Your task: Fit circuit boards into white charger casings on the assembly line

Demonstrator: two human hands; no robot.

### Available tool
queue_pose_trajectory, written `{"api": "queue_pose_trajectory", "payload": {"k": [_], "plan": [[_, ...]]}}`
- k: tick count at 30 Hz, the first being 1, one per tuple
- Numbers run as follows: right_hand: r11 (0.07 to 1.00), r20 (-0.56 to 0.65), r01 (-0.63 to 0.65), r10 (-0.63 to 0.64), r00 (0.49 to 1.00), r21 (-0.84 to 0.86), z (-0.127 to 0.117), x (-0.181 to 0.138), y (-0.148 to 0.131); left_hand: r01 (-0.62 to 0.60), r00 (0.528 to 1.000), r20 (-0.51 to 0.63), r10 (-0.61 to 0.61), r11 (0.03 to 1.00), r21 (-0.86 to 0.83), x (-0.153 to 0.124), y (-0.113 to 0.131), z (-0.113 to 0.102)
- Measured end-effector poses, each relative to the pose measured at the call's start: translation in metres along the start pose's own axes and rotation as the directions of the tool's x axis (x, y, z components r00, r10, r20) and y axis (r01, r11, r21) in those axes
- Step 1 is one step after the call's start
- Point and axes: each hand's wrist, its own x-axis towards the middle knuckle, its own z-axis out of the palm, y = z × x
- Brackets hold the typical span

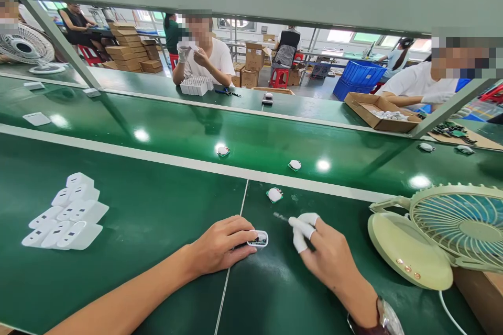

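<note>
My left hand (222, 246) rests on the green table, its fingertips pinching a small white oval charger part (258, 239) that lies flat on the surface. My right hand (320, 251) hovers just right of it, with white finger cots on the thumb and forefinger, which are drawn together; nothing shows between them. A similar small white part on a green board (274, 194) lies a little beyond both hands.
A pile of white charger shells (65, 214) lies at the left. A pale desk fan (440, 235) stands at the right beside a cardboard box. More small parts (223, 151) sit on the conveyor belt. Across it, people work at the far bench with boxes.
</note>
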Motion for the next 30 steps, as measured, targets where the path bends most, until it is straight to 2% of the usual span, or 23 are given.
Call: {"api": "queue_pose_trajectory", "payload": {"k": [4, 6, 9, 12, 15, 18, 22, 26, 28, 29, 30], "plan": [[0.939, 0.003, -0.211, 0.221, 0.975, -0.272, 0.005, -0.012, 0.030, 0.118, 0.993, 0.003, -0.118, 0.988, -0.095, -0.005, -0.001, 0.002], [0.915, 0.039, -0.236, 0.262, 0.964, -0.327, 0.008, -0.018, 0.040, 0.148, 0.989, 0.006, -0.148, 0.983, -0.108, -0.007, -0.001, 0.002], [0.921, 0.095, -0.215, 0.258, 0.962, -0.325, 0.011, -0.022, 0.044, 0.069, 0.998, 0.021, -0.068, 0.995, -0.068, -0.006, -0.001, 0.000], [0.952, 0.046, -0.180, 0.198, 0.979, -0.247, 0.012, -0.014, 0.032, 0.029, 0.999, 0.028, -0.028, 0.999, -0.045, -0.003, 0.001, 0.000], [0.996, 0.002, -0.071, 0.071, 0.997, 0.056, 0.011, -0.002, 0.005, 0.048, 0.999, 0.024, -0.046, 0.996, -0.075, -0.001, 0.002, 0.002], [0.951, 0.051, 0.009, -0.027, 0.998, 0.309, 0.015, 0.002, -0.022, 0.091, 0.996, 0.032, -0.087, 0.987, -0.132, -0.003, 0.002, 0.005], [0.951, 0.124, 0.028, -0.070, 0.990, 0.309, 0.023, 0.000, -0.041, 0.207, 0.978, 0.045, -0.203, 0.962, -0.179, -0.007, 0.002, 0.008], [0.972, 0.133, 0.044, -0.076, 0.988, 0.232, 0.029, 0.001, -0.042, 0.183, 0.983, 0.047, -0.177, 0.959, -0.216, -0.007, 0.002, 0.010], [0.968, 0.117, 0.007, -0.037, 0.992, 0.251, 0.031, 0.000, -0.040, 0.313, 0.947, 0.038, -0.319, 0.891, -0.327, -0.004, 0.001, 0.008], [0.964, 0.105, -0.016, -0.012, 0.994, 0.267, 0.032, -0.001, -0.038, 0.412, 0.899, 0.047, -0.435, 0.805, -0.428, -0.002, -0.001, 0.007], [0.961, 0.090, -0.034, 0.009, 0.996, 0.276, 0.034, -0.003, -0.036, 0.501, 0.828, 0.074, -0.555, 0.675, -0.541, 0.000, -0.003, 0.005]]}}
